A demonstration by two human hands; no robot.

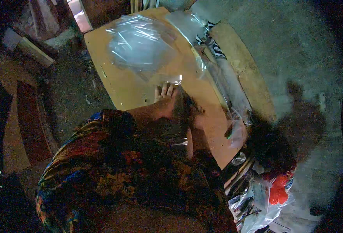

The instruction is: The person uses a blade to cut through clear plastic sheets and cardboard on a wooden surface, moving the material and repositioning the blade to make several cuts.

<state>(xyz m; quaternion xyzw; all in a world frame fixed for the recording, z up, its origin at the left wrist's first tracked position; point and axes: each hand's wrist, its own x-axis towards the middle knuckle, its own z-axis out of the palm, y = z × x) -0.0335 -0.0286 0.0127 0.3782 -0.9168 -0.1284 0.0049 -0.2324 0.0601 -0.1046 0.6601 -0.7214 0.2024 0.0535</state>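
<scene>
My left hand (166, 97) lies on the tan board in front of me, its fingers apart on or beside a clear plastic sheet or bag (174, 79) with a shiny edge. Just right of it, my right hand (196, 119) is deep in shadow, its fingers hard to make out. Between the two hands is a dark patch (184, 103), either an object or shadow; I cannot tell which. Another glossy strip of clear plastic (180, 142) shows nearer my body, below the hands.
A spread pile of clear plastic bags (136, 48) covers the far part of the tan tabletop (101, 66). Along its right side lie more plastic, zebra-patterned cloth (217, 49) and a wooden board (245, 62). A red bundle (279, 190) sits among plastic at lower right.
</scene>
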